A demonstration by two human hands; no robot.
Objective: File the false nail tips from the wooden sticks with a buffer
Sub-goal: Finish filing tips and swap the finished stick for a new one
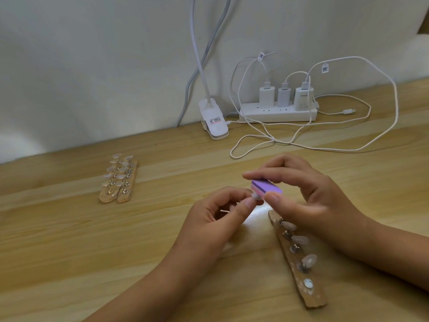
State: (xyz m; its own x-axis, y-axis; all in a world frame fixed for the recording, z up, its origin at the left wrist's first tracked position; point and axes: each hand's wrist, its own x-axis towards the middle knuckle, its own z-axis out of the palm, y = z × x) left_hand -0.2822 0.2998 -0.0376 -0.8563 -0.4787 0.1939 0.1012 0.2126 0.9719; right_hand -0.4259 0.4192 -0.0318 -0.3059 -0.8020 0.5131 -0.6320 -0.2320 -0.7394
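Three wooden sticks (312, 297) are lying on the table (69, 240). The left hand (216, 216) and right hand (308, 196) are holding one nail tip (255, 196) and one buffer (267, 185). Three chargers (284, 95) are filling one power strip (278, 113).

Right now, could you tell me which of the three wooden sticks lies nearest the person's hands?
The lone wooden stick by the right hand, which holds the purple buffer; the pair of wooden sticks lies side by side far to the left.

matt purple foam-like buffer (267, 187); rough wooden stick (299, 263); glossy wood-grain table (69, 240); smooth white plastic power strip (278, 113).
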